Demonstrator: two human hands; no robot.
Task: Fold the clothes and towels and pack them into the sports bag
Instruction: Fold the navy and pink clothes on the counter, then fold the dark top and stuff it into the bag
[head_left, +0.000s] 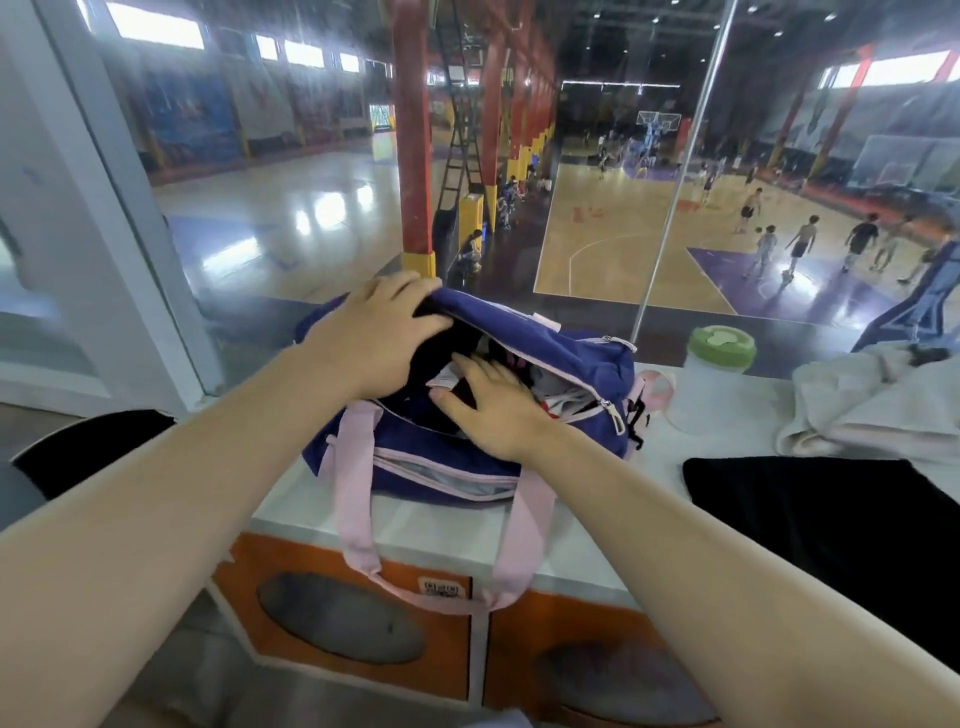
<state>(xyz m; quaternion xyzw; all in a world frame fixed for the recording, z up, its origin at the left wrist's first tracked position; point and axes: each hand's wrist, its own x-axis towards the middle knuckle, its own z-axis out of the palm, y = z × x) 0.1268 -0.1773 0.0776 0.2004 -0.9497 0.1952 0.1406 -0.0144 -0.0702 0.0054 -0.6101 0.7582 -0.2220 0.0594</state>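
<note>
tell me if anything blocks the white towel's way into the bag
Nothing fixed. The bottle stands between the white towel and the sports bag, and the right hand lies over the opening, which the left hand holds open.

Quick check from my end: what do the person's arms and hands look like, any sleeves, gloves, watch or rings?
Both forearms are bare up to the frame's edge, with no sleeves in view. The left hand and right hand wear no gloves. No watch, bracelet or wristband shows on either wrist, and no rings are visible on the fingers in view. Some of the left hand's fingertips are hidden.
</note>
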